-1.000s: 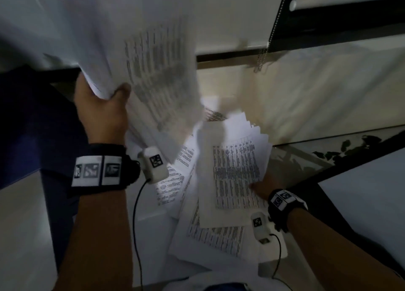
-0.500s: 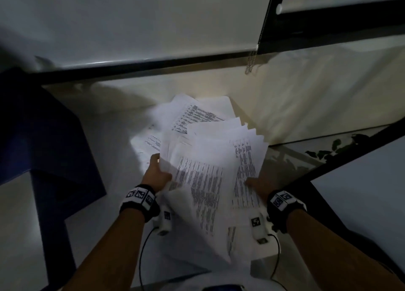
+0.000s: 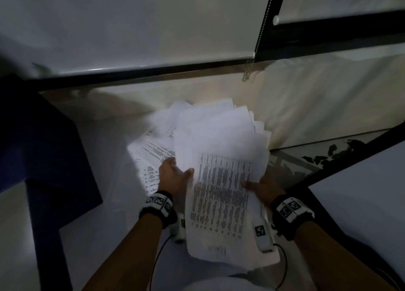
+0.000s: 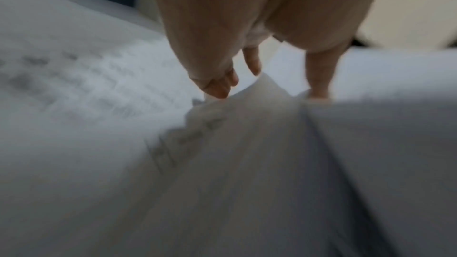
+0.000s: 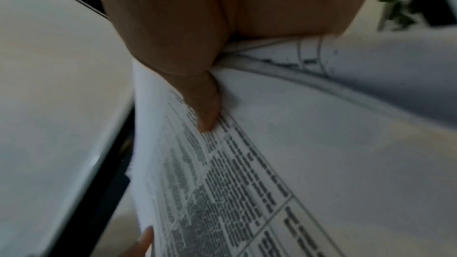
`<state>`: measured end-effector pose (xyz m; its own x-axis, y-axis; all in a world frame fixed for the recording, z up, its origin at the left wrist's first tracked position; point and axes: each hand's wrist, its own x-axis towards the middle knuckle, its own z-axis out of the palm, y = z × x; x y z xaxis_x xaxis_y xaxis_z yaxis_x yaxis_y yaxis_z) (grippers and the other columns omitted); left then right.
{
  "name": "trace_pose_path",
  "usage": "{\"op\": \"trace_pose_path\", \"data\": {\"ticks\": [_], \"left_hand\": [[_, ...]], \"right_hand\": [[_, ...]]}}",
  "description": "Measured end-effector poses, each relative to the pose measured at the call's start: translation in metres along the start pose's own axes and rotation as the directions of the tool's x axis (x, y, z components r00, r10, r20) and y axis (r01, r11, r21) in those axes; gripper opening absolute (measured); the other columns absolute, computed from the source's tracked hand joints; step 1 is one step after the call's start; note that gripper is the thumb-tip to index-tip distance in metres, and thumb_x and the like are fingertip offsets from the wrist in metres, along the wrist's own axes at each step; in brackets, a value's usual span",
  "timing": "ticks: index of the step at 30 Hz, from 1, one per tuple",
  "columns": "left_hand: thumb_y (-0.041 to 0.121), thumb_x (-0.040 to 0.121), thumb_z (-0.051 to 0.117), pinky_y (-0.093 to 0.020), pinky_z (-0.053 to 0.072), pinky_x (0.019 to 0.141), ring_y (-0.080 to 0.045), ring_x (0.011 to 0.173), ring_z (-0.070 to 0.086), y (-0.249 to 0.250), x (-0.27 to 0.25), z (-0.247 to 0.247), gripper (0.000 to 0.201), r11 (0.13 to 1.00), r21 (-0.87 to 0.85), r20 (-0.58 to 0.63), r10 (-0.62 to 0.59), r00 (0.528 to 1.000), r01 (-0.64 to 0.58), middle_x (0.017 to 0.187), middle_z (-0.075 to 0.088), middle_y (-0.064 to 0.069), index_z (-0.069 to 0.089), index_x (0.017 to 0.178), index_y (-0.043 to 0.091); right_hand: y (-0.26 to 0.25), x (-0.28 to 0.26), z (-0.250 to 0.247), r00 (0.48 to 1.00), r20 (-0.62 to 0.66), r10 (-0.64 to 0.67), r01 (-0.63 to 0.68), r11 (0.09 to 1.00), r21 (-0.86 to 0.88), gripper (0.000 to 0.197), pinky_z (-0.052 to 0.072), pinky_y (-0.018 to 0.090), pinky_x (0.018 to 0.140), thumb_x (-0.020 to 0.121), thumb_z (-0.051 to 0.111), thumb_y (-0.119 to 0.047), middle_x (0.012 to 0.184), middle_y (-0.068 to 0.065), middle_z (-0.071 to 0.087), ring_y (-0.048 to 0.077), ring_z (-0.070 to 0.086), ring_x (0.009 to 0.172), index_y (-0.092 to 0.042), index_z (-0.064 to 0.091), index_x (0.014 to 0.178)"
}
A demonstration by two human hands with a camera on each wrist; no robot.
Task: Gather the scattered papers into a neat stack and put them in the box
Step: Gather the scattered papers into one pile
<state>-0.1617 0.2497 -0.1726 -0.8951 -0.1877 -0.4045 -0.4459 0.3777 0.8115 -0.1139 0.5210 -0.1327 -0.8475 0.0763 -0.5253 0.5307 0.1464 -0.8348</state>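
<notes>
Both hands (image 3: 174, 176) (image 3: 262, 187) grip the fanned papers (image 3: 221, 159) between them

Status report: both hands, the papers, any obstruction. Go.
Left hand and right hand both grip the fanned bundle of white printed papers, edges uneven. More printed sheets lie loose on the pale surface. No box identifiable; nothing blocking.

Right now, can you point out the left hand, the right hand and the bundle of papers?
left hand (image 3: 173, 176), head view, on its back.
right hand (image 3: 263, 186), head view, on its back.
bundle of papers (image 3: 221, 192), head view, on the printed top sheet.
</notes>
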Motion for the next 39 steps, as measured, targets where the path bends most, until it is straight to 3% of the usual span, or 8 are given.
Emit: {"op": "trace_pose_path", "data": {"ticks": [3, 9, 13, 19, 23, 32, 35, 39], "left_hand": [[0.047, 0.071, 0.084, -0.048, 0.035, 0.112, -0.023, 0.137, 0.041, 0.035, 0.005, -0.031, 0.094, 0.963, -0.270, 0.152, 0.032, 0.988, 0.011, 0.151, 0.041, -0.001, 0.032, 0.146, 0.026], [0.004, 0.079, 0.073, -0.030, 0.056, 0.074, -0.017, 0.085, 0.071, 0.125, -0.017, -0.078, 0.025, 0.795, -0.501, -0.012, 0.389, 0.921, -0.343, 0.091, 0.077, 0.000, 0.067, 0.104, 0.008], [-0.010, 0.086, 0.063, -0.035, 0.059, 0.077, -0.021, 0.087, 0.073, 0.121, -0.023, -0.076, 0.030, 0.783, -0.493, -0.092, 0.387, 0.918, -0.379, 0.097, 0.074, -0.014, 0.056, 0.115, -0.012], [0.005, 0.086, 0.071, -0.041, 0.057, 0.091, -0.024, 0.104, 0.071, 0.093, -0.024, -0.060, 0.043, 0.831, -0.504, -0.059, 0.238, 0.970, -0.234, 0.115, 0.071, -0.013, 0.055, 0.126, 0.002], [-0.002, 0.084, 0.070, -0.037, 0.059, 0.084, -0.025, 0.102, 0.071, 0.094, -0.026, -0.063, 0.045, 0.833, -0.503, -0.074, 0.222, 0.972, -0.228, 0.114, 0.071, -0.013, 0.054, 0.125, 0.002], [0.002, 0.063, 0.070, -0.041, 0.058, 0.084, -0.031, 0.107, 0.066, 0.095, -0.023, -0.069, 0.074, 0.817, -0.542, -0.005, 0.232, 0.973, -0.198, 0.120, 0.066, -0.017, 0.045, 0.133, 0.004], [0.001, 0.063, 0.069, -0.042, 0.059, 0.085, -0.029, 0.107, 0.067, 0.096, -0.021, -0.067, 0.077, 0.808, -0.550, -0.010, 0.246, 0.969, -0.211, 0.120, 0.066, -0.015, 0.043, 0.135, 0.006], [0.001, 0.062, 0.070, -0.048, 0.056, 0.090, -0.032, 0.109, 0.065, 0.096, -0.019, -0.066, 0.078, 0.824, -0.532, -0.016, 0.219, 0.976, -0.194, 0.121, 0.065, -0.016, 0.042, 0.134, 0.012]], "right_hand": [[-0.046, -0.018, -0.011, 0.984, -0.074, -0.164, 0.152, 0.977, -0.148, 0.046, 0.041, 0.026, 0.091, 0.084, 0.070, -0.020, 0.112, -0.004, 0.056, 0.014, 0.053, 0.105, -0.012, 0.055, 0.127], [-0.107, -0.021, -0.010, 0.877, -0.198, -0.437, 0.430, 0.899, -0.078, 0.025, 0.048, 0.005, 0.069, 0.086, 0.068, -0.013, 0.094, -0.012, 0.061, -0.013, 0.059, 0.079, -0.010, 0.060, 0.110], [-0.099, -0.006, 0.010, 0.897, -0.220, -0.383, 0.404, 0.913, 0.060, 0.049, 0.050, 0.037, 0.091, 0.085, 0.069, -0.009, 0.120, 0.009, 0.062, 0.023, 0.060, 0.107, -0.004, 0.050, 0.130], [-0.078, 0.000, 0.026, 0.885, -0.256, -0.389, 0.394, 0.918, -0.033, 0.063, 0.046, 0.051, 0.101, 0.072, 0.060, -0.028, 0.115, -0.016, 0.056, 0.023, 0.055, 0.112, -0.038, 0.035, 0.129], [-0.080, -0.003, 0.031, 0.846, -0.317, -0.428, 0.463, 0.886, 0.041, 0.063, 0.048, 0.033, 0.095, 0.072, 0.053, -0.011, 0.122, 0.003, 0.054, 0.011, 0.058, 0.103, -0.010, 0.029, 0.130], [-0.070, 0.007, 0.039, 0.870, -0.191, -0.455, 0.461, 0.887, -0.017, 0.069, 0.043, 0.011, 0.091, 0.080, 0.057, 0.007, 0.125, 0.004, 0.046, 0.010, 0.052, 0.106, -0.007, 0.017, 0.134], [-0.067, 0.015, 0.036, 0.854, -0.244, -0.459, 0.477, 0.879, 0.013, 0.086, 0.045, 0.015, 0.095, 0.084, 0.060, 0.007, 0.128, -0.009, 0.049, -0.009, 0.053, 0.110, -0.016, 0.005, 0.146], [-0.064, 0.020, 0.043, 0.858, -0.194, -0.475, 0.473, 0.879, -0.058, 0.062, 0.044, 0.017, 0.100, 0.081, 0.065, 0.004, 0.125, -0.002, 0.051, 0.003, 0.055, 0.113, -0.014, 0.029, 0.129]]}}
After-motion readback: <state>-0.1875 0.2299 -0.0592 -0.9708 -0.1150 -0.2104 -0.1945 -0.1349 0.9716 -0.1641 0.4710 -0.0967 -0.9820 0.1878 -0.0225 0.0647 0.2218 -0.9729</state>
